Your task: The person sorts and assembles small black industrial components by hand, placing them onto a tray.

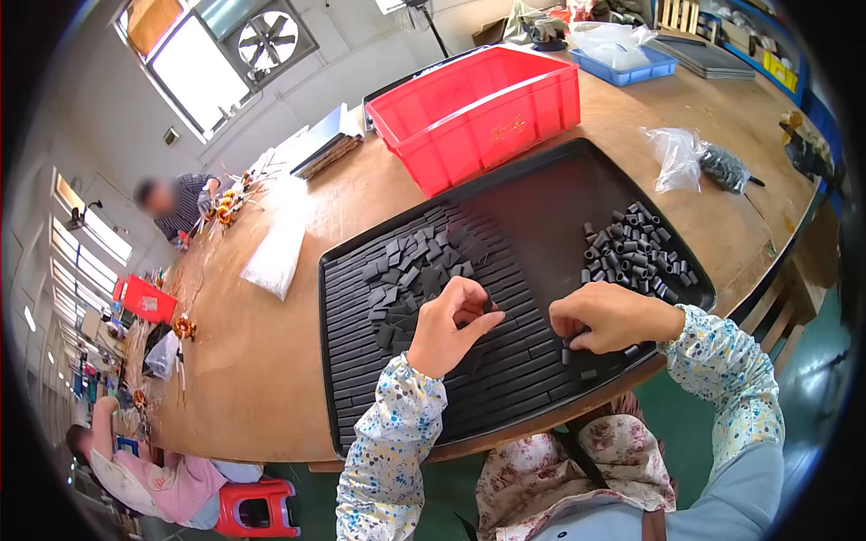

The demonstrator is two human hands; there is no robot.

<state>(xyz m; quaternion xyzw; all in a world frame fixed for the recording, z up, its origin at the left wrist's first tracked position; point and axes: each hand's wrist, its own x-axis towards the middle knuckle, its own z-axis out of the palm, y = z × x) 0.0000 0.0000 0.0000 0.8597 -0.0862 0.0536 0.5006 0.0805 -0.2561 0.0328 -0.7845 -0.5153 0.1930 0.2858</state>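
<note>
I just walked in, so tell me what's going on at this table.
A person is working over a black tray. The left hand, fingers curled, is over rows of dark strips, beside a pile of flat pieces. The right hand is near a heap of tubes. What either hand grips is hard to make out. A red bin stands at the tray's far edge.
</note>
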